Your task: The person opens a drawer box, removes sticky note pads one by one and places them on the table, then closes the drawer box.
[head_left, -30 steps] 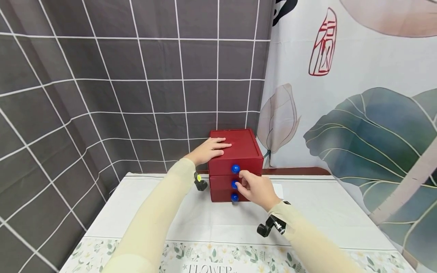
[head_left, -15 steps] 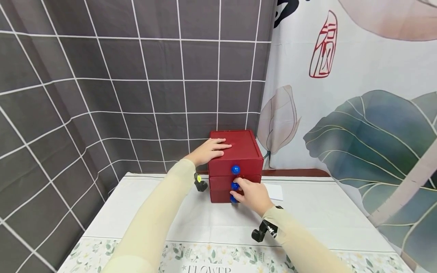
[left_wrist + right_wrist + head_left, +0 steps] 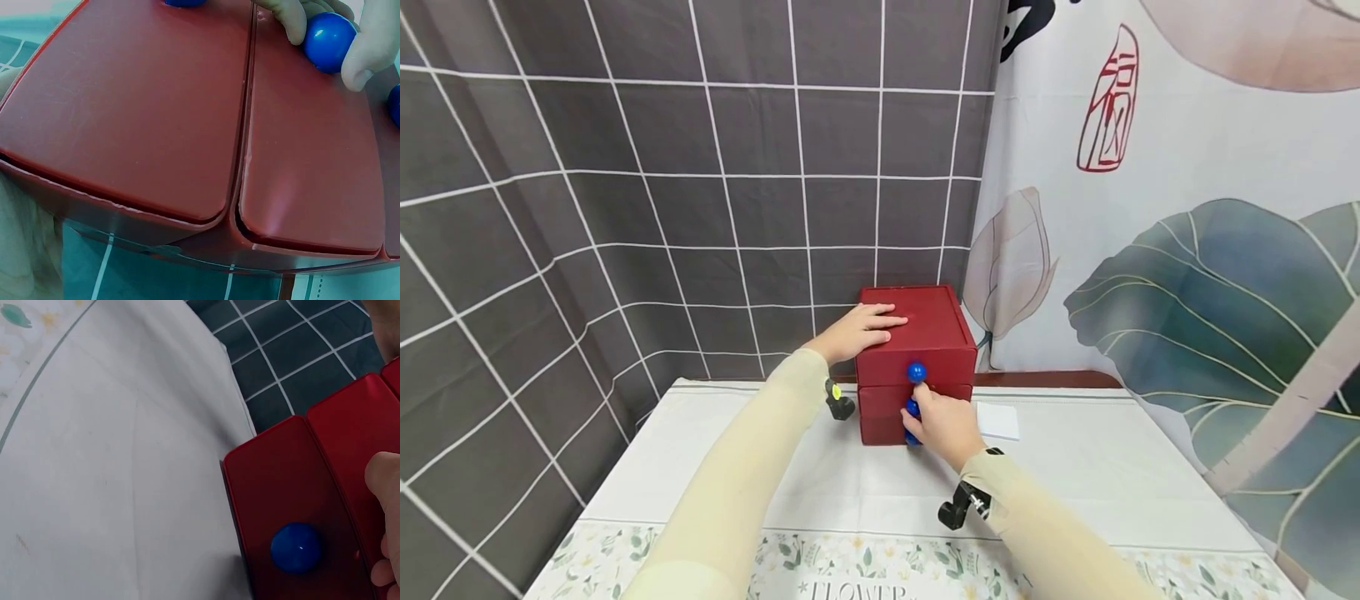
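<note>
A red box of three stacked drawers (image 3: 925, 312) stands on the table, each front bearing a round blue knob. My left hand (image 3: 855, 332) lies on its top near the left edge, fingers spread. My right hand (image 3: 951, 425) is at the middle drawer and pinches its knob (image 3: 329, 42); the left wrist view shows thumb and fingers on opposite sides of it. Above that hand the top knob (image 3: 917, 372) shows, and the bottom knob (image 3: 296, 548) is bare in the right wrist view. The drawer fronts look flush with the box.
A white flat card or paper (image 3: 997, 421) lies right of the box. White cloth with a floral border covers the table (image 3: 820, 492). Behind hang a dark gridded curtain (image 3: 760, 208) and a white printed curtain (image 3: 1172, 158).
My right hand has moved left, from just right of the knobs onto the middle one, and its thumb and fingers have closed around it. The left hand stays on the box top.
</note>
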`<state>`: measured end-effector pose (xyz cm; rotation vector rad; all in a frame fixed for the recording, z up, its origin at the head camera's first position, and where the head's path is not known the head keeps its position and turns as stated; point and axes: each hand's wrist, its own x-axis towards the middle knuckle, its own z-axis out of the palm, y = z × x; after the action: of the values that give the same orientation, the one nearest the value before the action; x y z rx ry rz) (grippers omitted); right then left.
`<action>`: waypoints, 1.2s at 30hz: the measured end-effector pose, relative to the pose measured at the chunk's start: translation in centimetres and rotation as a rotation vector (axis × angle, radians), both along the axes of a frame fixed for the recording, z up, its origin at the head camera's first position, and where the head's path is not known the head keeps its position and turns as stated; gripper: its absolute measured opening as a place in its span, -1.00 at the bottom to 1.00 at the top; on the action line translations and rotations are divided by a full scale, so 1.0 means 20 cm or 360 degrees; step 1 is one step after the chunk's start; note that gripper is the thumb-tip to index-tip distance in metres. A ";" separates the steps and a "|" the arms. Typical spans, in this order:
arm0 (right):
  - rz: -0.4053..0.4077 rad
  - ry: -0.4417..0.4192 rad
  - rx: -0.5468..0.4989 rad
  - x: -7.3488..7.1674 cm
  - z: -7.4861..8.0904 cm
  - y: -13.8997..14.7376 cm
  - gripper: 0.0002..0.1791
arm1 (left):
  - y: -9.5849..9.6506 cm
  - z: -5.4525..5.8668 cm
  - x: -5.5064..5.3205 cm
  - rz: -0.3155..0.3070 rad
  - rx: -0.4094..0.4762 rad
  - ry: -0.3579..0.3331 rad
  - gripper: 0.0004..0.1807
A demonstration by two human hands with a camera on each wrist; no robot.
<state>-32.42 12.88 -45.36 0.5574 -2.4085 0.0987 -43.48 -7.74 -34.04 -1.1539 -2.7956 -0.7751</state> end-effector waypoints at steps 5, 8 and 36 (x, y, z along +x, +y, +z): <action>0.0004 0.0081 -0.0054 0.00 -0.01 -0.01 -0.63 | 0.00 0.00 0.00 0.0003 -0.0006 -0.0004 -0.46; -0.0005 0.0094 -0.0079 -0.01 -0.02 -0.01 -0.64 | 0.00 0.00 0.00 0.0001 0.0004 0.0007 -0.47; -0.0041 0.0025 -0.0142 0.00 -0.02 -0.02 -0.65 | 0.00 -0.02 -0.02 -0.0023 -0.0006 0.0027 -0.47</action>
<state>-32.43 12.52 -45.85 0.4840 -2.3825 0.1894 -43.97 -7.74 -34.34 -1.1765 -2.7796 -0.7574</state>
